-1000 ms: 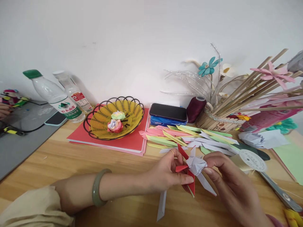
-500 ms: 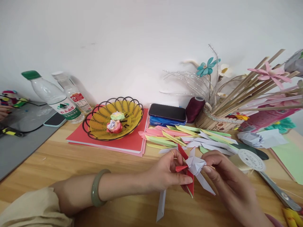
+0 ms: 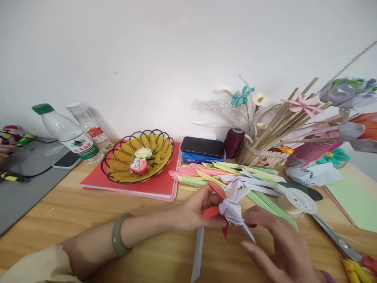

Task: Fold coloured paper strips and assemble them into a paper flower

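Note:
My left hand, a ring on one finger and a green bangle at the wrist, grips a folded paper flower by its red side. The flower has a white faceted middle with red and white strips sticking out. Beside it, my right hand has thumb and fingers apart; its fingertips are close behind the flower, and whether they touch it I cannot tell. Below the left hand hangs or lies a long white paper strip. A pile of folded paper strips in pink, yellow, green and white lies just beyond.
A yellow woven basket holding two folded paper balls stands on red paper. Two bottles lean at left. A phone, purple thread, white spool, scissors and stick pot are around.
My right thumb and fingers have parted from the flower's white middle. The flower has turned and moved slightly left in my left hand. The view has shifted.

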{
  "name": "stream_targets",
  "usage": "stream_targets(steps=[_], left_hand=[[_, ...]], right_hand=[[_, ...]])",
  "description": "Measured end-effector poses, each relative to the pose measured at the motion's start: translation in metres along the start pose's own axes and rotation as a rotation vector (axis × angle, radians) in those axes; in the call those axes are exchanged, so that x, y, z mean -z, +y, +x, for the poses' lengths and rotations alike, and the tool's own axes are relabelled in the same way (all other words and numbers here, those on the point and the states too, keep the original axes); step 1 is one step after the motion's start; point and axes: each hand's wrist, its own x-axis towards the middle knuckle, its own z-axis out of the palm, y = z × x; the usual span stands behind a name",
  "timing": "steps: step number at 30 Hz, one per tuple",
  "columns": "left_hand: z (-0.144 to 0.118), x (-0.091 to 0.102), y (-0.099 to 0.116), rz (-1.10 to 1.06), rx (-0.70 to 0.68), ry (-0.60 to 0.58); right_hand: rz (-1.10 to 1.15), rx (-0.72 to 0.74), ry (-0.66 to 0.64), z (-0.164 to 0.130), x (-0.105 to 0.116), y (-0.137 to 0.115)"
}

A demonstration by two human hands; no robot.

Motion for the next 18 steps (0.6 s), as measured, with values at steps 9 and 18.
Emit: stream_targets(steps=[9,18], left_hand=[[0.006,0.0,-0.006,-0.076,0.047,0.257],[0.001,-0.01,-0.006,-0.119,0.016,0.176]], right_hand=[[-0.096,-0.08,0.148,0.001,-0.012,-0.002],[-0.107,-0.109,0.096,-0.001,-0.017,-0.002]])
